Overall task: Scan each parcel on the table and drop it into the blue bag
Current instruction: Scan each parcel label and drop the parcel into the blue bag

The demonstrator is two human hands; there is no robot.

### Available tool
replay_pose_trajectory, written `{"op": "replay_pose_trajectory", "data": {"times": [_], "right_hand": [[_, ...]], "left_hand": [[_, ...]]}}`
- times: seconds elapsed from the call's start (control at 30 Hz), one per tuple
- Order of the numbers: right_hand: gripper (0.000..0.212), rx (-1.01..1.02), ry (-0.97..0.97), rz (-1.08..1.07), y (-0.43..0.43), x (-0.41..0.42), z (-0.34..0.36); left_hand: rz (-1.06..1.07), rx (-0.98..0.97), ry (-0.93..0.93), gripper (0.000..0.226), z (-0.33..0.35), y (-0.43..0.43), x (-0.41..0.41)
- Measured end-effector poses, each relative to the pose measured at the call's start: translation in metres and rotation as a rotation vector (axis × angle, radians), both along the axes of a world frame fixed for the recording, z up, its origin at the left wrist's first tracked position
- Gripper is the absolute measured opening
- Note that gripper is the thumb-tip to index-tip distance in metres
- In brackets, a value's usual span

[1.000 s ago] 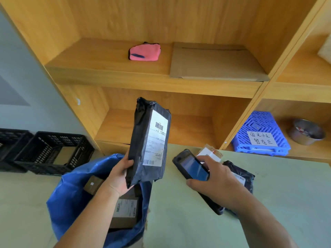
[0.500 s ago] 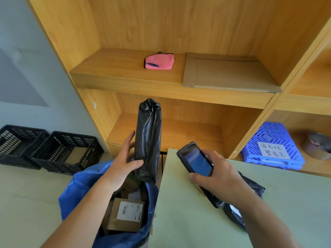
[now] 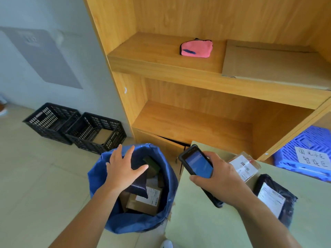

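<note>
Over blue bag (image 3: 166, 178), left hand (image 3: 123, 170) spread flat.

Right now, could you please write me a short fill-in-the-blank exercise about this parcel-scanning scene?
1. The right hand holds a handheld ____.
2. The left hand is spread open over the mouth of the ____ bag.
3. The pink pouch lies on the ____ shelf of the wooden unit.
4. On the table, a black parcel lies with its label facing ____.

Missing words: scanner; blue; upper; up
</note>
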State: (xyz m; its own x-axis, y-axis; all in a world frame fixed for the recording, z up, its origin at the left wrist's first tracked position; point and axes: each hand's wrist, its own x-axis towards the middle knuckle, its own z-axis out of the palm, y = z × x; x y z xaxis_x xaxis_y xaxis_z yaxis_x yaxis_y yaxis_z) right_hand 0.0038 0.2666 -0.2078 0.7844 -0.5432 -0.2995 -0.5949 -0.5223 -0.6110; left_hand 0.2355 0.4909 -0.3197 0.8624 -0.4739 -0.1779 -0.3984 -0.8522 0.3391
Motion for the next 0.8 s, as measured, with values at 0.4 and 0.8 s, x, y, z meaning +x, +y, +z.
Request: {"op": "replay_pose_trajectory", "data": {"times": [0.4, 0.8], "right_hand": [[0.079, -0.020, 0.072, -0.219, -0.018, -0.058, -0.025], [0.085, 0.043, 0.196, -0.671, -0.075, -0.236, -0.073]], "left_hand": [[-0.279, -0.030, -0.043, 0.079, 0.011, -0.091, -0.052], [-0.694, 0.050, 0.159, 0.069, -0.036, -0.261, -0.243]]}}
